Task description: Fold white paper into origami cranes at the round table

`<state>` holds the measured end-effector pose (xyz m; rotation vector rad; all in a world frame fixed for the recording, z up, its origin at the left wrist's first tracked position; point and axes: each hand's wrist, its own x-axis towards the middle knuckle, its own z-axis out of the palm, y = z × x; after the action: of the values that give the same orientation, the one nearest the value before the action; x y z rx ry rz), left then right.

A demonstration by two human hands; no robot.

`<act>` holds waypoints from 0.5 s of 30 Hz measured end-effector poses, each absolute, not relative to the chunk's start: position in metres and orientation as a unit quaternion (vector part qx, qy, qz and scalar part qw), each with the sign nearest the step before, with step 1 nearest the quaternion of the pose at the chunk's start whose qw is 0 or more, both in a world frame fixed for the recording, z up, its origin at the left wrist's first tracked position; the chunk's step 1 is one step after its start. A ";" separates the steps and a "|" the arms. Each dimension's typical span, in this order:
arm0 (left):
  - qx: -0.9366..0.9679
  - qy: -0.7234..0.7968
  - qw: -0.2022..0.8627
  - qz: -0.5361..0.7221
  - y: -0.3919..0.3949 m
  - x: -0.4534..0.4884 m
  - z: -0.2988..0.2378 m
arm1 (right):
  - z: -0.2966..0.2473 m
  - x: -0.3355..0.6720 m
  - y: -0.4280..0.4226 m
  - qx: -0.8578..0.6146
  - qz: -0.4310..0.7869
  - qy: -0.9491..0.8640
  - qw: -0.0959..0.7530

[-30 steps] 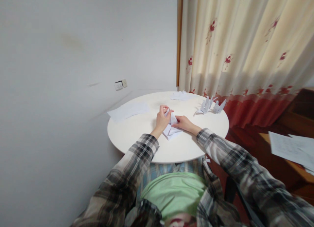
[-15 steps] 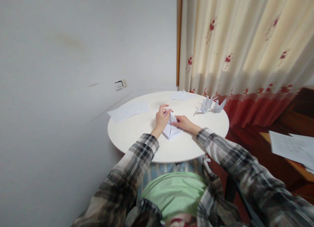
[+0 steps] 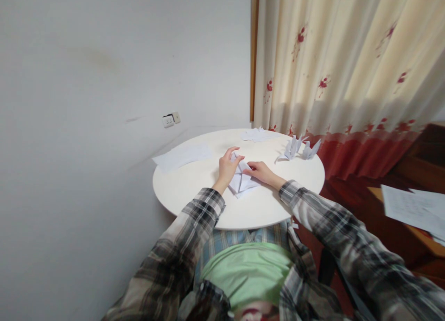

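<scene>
A folded sheet of white paper (image 3: 242, 184) lies on the round white table between my hands, its creased flaps partly raised. My left hand (image 3: 228, 166) grips the far left part of the paper, thumb toward me and forefinger curved over the far side. From the right, my right hand (image 3: 261, 172) pinches the paper's right flap, thumb on top. The undersides of both hands' fingers are partly hidden by the paper.
Paper cranes (image 3: 293, 148) stand on the table's right side. Flat white sheets (image 3: 182, 155) lie at its left edge, and more folded paper (image 3: 257, 135) at the back. A wall (image 3: 104, 103) borders the left; a curtain (image 3: 323, 57) hangs behind. Written sheets (image 3: 410, 210) rest at right.
The paper's raised far flap has come down and spread flatter. My left hand has shifted slightly left, its thumb still on the paper; my right hand has barely moved.
</scene>
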<state>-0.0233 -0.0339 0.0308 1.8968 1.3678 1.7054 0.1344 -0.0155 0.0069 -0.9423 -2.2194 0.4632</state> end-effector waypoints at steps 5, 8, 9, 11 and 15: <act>0.684 0.468 0.133 0.543 -0.037 -0.021 0.031 | 0.002 0.135 -0.010 -0.376 0.153 -0.858 0.315; 0.713 0.457 0.142 0.512 -0.037 -0.021 0.030 | 0.000 0.135 -0.007 -0.374 0.145 -0.864 0.304; 0.719 0.457 0.142 0.503 -0.037 -0.021 0.030 | 0.000 0.136 -0.006 -0.373 0.142 -0.865 0.303; 0.731 0.461 0.145 0.482 -0.036 -0.023 0.029 | 0.001 0.136 -0.006 -0.373 0.138 -0.866 0.304; 0.744 0.478 0.143 0.444 -0.034 -0.027 0.028 | 0.002 0.138 -0.006 -0.378 0.145 -0.861 0.309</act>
<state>-0.0266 -0.0340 0.0277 2.1463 1.3776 1.2802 0.1382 -0.0064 0.0023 -0.9998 -2.2745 0.3845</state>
